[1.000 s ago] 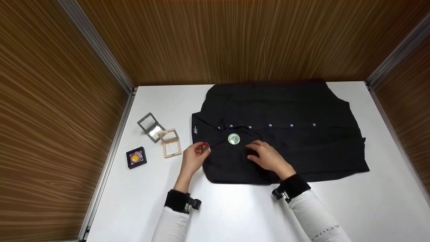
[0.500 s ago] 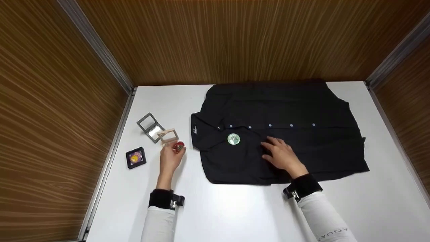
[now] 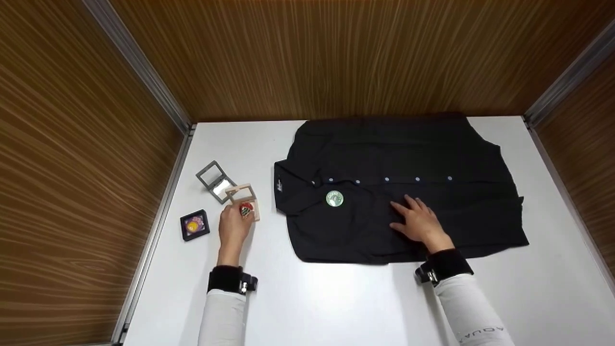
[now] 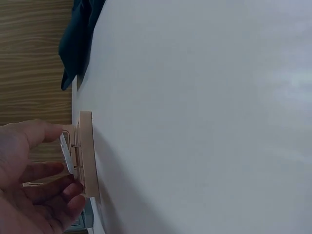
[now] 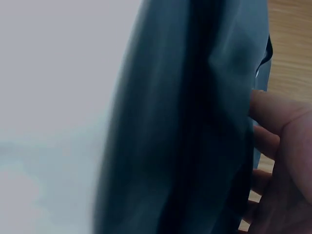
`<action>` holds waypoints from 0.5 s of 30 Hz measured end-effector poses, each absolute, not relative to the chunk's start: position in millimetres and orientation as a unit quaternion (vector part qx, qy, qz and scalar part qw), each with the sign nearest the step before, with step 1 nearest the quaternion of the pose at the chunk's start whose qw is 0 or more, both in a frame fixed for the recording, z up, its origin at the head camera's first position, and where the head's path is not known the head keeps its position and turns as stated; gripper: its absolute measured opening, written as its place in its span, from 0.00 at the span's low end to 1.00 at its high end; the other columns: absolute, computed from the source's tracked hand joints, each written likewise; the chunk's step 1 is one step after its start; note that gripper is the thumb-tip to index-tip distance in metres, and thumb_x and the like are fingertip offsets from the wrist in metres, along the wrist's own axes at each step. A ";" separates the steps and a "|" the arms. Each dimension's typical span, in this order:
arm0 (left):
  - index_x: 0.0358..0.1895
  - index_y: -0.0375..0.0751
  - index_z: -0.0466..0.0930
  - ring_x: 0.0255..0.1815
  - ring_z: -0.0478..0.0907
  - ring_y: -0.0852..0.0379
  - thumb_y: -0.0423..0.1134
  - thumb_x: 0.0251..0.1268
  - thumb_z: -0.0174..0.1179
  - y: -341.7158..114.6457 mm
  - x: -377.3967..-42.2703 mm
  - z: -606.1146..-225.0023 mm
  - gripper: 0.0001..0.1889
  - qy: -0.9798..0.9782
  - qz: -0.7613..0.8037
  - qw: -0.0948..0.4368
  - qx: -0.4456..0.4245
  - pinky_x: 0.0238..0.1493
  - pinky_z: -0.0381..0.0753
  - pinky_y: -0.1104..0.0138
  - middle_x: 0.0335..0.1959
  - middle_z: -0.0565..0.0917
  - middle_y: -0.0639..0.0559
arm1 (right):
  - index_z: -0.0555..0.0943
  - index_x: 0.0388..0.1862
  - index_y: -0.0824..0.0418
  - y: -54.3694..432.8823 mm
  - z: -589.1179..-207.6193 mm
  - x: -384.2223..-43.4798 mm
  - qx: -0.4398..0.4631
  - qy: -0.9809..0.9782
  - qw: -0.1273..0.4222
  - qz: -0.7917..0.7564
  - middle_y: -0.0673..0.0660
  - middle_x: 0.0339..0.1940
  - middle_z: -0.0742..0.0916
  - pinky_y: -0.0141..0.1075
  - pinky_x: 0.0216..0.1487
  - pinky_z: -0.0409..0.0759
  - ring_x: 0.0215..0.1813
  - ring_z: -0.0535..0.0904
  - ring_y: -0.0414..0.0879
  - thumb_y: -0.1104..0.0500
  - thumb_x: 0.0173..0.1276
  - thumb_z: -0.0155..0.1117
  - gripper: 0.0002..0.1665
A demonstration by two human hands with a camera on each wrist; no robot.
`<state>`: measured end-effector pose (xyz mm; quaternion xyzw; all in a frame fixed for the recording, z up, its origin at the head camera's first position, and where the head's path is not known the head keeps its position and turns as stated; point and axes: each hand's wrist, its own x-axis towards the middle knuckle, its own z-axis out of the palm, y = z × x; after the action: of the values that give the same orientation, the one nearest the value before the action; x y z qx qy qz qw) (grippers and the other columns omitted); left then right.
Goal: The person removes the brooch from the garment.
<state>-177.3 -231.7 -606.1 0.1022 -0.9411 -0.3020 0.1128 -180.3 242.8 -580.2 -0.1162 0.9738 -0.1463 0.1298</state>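
Note:
My left hand (image 3: 234, 227) pinches a red round badge (image 3: 246, 209) with some green and white on it, over the lower half of an opened beige case (image 3: 257, 216). In the left wrist view the badge (image 4: 66, 154) appears edge-on between thumb and fingers, right at the beige case (image 4: 87, 153). On the dark button-up shirt (image 3: 461, 211) rests my right hand (image 3: 420, 223), fingers spread and relaxed. A round green badge (image 3: 334, 198) is on the shirt's front, below the collar.
An opened grey case (image 3: 217, 180) lies just behind and left of the beige one. Nearer the table's left side is a black case (image 3: 184, 232) with a purple and yellow badge in it. Wood-patterned walls (image 3: 317, 57) stand behind and beside the white table (image 3: 326, 302).
My left hand has carried the red badge left from the shirt's collar end to the beige case. My right hand has slid to the right over the shirt, its fingers spreading.

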 end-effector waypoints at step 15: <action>0.50 0.25 0.80 0.45 0.79 0.33 0.29 0.53 0.69 -225.9 -183.0 -607.6 0.19 -0.951 -0.269 0.123 0.084 0.47 0.76 0.48 0.45 0.82 0.30 | 0.63 0.76 0.57 255.2 -583.0 -180.9 -0.099 0.973 0.153 -0.144 0.68 0.77 0.57 0.68 0.67 0.51 0.75 0.49 0.70 0.43 0.70 0.62 0.41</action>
<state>-183.0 -225.9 -607.6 0.0837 -0.9514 -0.2694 0.1235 -180.9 255.2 -583.0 -0.0994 0.9725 -0.1442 0.1533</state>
